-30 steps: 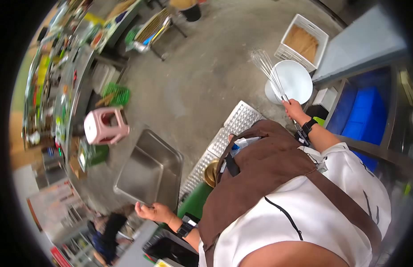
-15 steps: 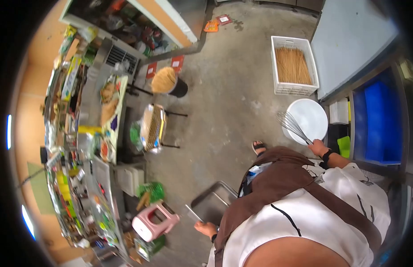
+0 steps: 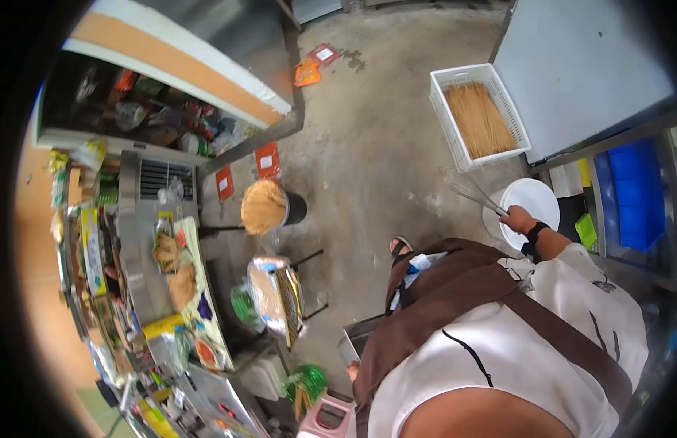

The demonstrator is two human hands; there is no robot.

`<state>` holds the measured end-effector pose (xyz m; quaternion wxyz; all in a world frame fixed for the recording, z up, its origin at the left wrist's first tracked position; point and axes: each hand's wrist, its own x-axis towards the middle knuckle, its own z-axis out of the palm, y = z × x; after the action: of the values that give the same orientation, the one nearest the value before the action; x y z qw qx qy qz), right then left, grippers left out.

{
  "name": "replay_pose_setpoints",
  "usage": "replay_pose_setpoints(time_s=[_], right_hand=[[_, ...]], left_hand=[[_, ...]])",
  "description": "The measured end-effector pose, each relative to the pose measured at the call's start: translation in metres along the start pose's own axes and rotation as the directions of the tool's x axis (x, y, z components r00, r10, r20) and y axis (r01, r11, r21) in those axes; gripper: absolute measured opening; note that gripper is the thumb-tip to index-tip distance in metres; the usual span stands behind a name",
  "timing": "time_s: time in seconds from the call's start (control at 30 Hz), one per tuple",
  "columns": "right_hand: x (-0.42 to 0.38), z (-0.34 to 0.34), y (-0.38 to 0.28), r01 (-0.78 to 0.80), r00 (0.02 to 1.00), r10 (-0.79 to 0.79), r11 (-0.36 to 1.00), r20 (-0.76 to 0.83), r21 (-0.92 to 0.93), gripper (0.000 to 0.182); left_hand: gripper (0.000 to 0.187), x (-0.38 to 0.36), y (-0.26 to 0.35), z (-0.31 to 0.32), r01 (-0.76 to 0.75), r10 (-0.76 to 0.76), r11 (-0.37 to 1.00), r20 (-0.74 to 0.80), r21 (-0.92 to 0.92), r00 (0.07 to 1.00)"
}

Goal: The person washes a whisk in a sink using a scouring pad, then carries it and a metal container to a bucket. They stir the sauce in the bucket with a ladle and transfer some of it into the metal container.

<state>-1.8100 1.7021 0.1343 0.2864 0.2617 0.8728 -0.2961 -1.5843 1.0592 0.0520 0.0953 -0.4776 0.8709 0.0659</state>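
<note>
My right hand (image 3: pixel 519 220) is closed round the handle of a wire whisk (image 3: pixel 473 193). Its loops point up and left, over the floor beside a round white bucket (image 3: pixel 535 204). The hand itself is above the bucket's left side. Low in the view, my left hand (image 3: pixel 354 370) grips the edge of a rectangular metal tray (image 3: pixel 360 334). My brown apron hides most of the tray and much of that hand.
A white crate (image 3: pixel 461 139) of thin wooden sticks stands beyond the bucket. To the left are a dark bin (image 3: pixel 296 209) of sticks, a stool (image 3: pixel 280 292) with a wrapped bundle, a pink plastic stool (image 3: pixel 327 416) and a cluttered counter (image 3: pixel 214 306). Blue bins (image 3: pixel 636 197) sit at right.
My view has turned, so the counter and stools sit lower and the crate further left. The tray has drawn in behind my apron with my left hand. The whisk remains in my right hand.
</note>
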Motion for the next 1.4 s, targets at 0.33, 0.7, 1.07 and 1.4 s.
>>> replay_pose_setpoints(time_s=[0.33,0.7,1.07,1.4], right_hand=[[0.055,-0.008,-0.083,-0.283,0.959,0.278,0.943,0.05,0.174,0.047],[0.27,-0.146,-0.176,-0.345,0.937,0.342,0.892,0.063,0.292,0.041],[0.453,-0.298,-0.264,-0.371,0.847,0.511,0.767,-0.149,0.523,0.038],[0.483,-0.321,-0.326,-0.586,0.644,0.762,0.554,-0.075,0.592,0.041]], left_hand=[[0.014,0.2,0.323,-0.043,-0.503,0.495,0.851,0.091,0.149,0.864],[0.026,0.26,0.723,-0.175,-0.656,0.631,0.724,0.178,0.213,0.755],[0.02,0.38,1.042,-0.111,-0.83,0.83,0.557,0.022,0.037,0.558],[0.021,0.398,1.431,-0.008,-0.974,0.988,-0.121,-0.115,-0.194,-0.1]])
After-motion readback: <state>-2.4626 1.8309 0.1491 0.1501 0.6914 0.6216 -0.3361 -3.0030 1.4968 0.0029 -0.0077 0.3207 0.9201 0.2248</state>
